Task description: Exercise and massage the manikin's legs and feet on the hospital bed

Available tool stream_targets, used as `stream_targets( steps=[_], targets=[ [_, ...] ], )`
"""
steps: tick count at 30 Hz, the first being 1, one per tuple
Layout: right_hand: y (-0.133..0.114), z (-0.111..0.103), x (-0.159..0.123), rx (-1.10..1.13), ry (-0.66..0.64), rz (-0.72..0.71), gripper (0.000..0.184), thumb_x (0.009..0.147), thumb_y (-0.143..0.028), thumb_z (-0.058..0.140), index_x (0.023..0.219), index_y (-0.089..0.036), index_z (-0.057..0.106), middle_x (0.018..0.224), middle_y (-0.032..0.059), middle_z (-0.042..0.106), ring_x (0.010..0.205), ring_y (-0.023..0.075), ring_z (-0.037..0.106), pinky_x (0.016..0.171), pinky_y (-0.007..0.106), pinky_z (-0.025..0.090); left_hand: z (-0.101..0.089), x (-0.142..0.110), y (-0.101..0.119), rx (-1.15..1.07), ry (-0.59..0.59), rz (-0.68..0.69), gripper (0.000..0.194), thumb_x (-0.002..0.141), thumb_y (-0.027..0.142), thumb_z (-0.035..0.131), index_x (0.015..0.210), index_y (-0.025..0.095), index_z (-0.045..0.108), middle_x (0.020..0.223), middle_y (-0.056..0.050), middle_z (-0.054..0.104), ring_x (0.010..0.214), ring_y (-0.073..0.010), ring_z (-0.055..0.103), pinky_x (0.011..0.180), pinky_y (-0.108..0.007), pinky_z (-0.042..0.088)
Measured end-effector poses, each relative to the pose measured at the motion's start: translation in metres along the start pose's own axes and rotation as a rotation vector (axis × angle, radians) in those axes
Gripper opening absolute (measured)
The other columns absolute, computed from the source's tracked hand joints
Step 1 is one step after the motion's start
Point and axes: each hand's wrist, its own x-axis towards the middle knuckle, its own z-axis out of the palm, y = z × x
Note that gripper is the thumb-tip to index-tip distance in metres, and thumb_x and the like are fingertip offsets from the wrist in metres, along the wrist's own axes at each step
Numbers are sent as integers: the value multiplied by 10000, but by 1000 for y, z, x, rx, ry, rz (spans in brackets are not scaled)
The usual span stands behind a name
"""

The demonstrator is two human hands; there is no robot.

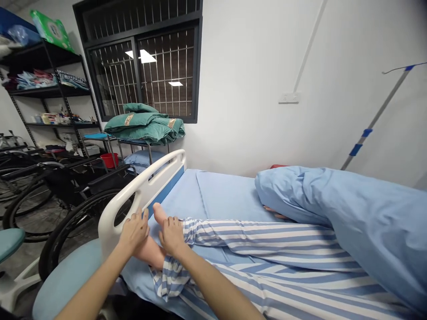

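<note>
A person lies on the bed in blue-and-white striped trousers [267,238], with both bare feet near the footboard [143,189]. My left hand [135,230] is curled over the toe end of the near foot [150,254], thumb side towards the far foot. My right hand [172,236] lies around the ankle end of the far foot [160,214], just beside the trouser cuff, its fingers bent over the top. The palms and the skin beneath them are hidden. The near trouser leg is bunched above its ankle.
A blue quilt [367,222] covers the person's upper part on the right, with a hand partly showing under its edge. Wheelchairs [83,186] and a teal stool [71,284] stand on the left. Green bedding [147,126] is piled under the window. An IV pole [380,118] leans behind.
</note>
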Motion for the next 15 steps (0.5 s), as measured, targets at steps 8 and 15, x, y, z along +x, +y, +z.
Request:
stream_targets(
  steps=[8,15],
  targets=[
    [-12,10,-28,147,-301,-165,535,748,-626,464,1020,-174,559,968,119,638,891,301,592,748,404,474,-18,-2,-14,-28,-290,-97,480,868,281,218,938,117,664,904,-202,677,828,-304,655,671,-411,472],
    [-9,26,-26,156,-425,-124,708,549,-575,660,1072,-122,512,1004,154,642,866,336,620,697,414,511,-7,30,2,-67,-421,21,381,821,336,402,874,118,710,842,-208,695,852,-286,651,739,-389,454]
  ],
)
